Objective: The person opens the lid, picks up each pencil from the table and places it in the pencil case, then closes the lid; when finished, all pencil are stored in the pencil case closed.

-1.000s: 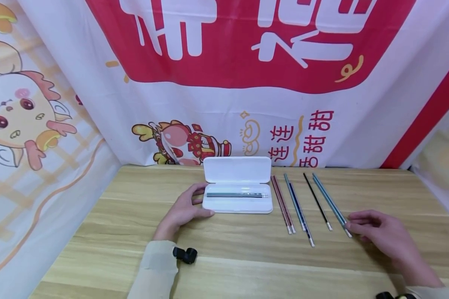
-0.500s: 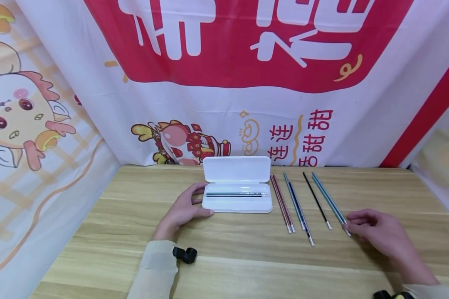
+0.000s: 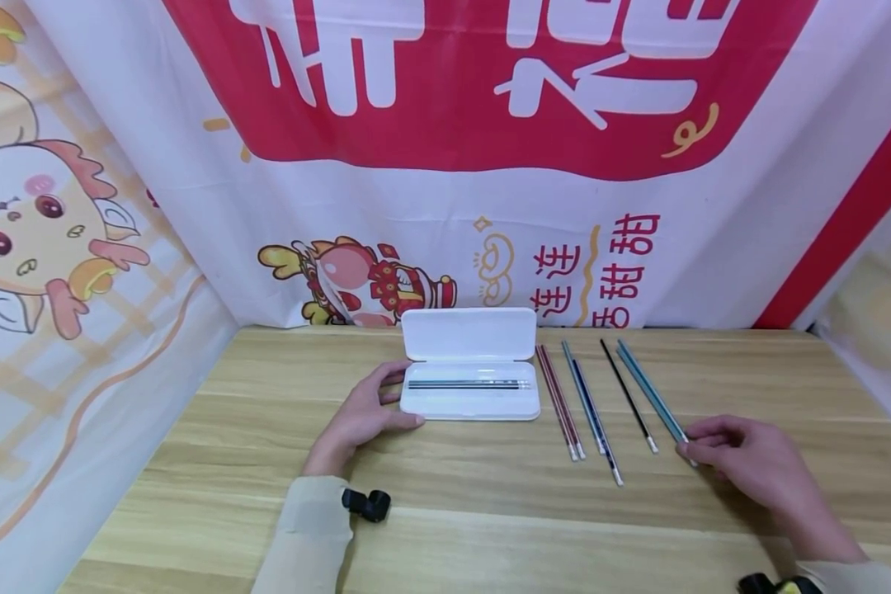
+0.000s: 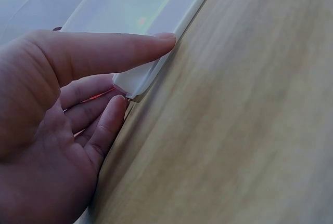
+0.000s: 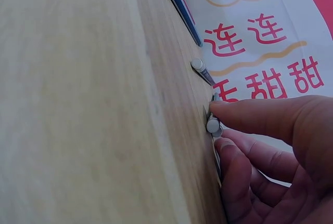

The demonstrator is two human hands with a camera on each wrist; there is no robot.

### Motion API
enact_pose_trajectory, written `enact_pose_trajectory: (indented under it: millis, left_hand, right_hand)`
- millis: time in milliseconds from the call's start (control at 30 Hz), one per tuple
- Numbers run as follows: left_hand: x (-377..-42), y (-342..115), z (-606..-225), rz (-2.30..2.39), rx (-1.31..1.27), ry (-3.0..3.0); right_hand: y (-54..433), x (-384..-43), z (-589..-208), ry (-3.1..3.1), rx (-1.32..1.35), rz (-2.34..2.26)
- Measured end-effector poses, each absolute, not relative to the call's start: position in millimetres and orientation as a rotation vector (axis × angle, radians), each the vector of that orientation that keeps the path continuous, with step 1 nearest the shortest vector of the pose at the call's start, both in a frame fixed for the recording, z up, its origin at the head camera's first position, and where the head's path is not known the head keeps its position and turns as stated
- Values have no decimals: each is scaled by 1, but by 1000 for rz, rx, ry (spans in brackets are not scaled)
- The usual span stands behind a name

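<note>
A white pencil case lies with its lid raised at the back of the table, and several pencils lie lengthwise inside. My left hand holds the case's left end, the thumb along the front corner and the other fingers at the side. Off to the right, my right hand pinches two light blue pencils near their eraser ends between thumb and fingers. In the right wrist view their pale eraser tips show beside the thumb, close to the tabletop.
Between the case and my right hand lie two dark red pencils, a light blue pencil beside a dark blue one, and a black pencil. A printed cloth hangs behind the wooden table.
My right hand has shifted slightly left and closed onto the eraser ends of the light blue pencils. My left hand and the case have stayed put.
</note>
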State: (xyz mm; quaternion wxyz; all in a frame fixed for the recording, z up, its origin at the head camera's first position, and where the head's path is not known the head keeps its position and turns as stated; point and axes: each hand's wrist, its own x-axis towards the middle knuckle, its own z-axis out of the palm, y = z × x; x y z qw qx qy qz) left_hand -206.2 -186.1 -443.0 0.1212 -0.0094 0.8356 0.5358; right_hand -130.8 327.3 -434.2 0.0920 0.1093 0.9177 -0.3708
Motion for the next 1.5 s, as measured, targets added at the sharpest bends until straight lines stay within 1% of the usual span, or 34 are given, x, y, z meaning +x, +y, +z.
enact_pose_trajectory:
  millis: [267,533,1233,1500]
  left_hand:
    - [-207,-186,-443,1569,-21,2430]
    - [-207,-186,-443,1579,-20,2423]
    - [-207,-186,-443,1558,-24,2443]
    - [-207,-186,-443,1562,-21,2441]
  right_hand:
    - [325,-131,-431,2723,345,-1071]
    - [328,-130,-433,2804,263,-1009]
    - [327,-132,-433,2686,341,-1074]
    - [329,-132,-434,2692,329,-1088]
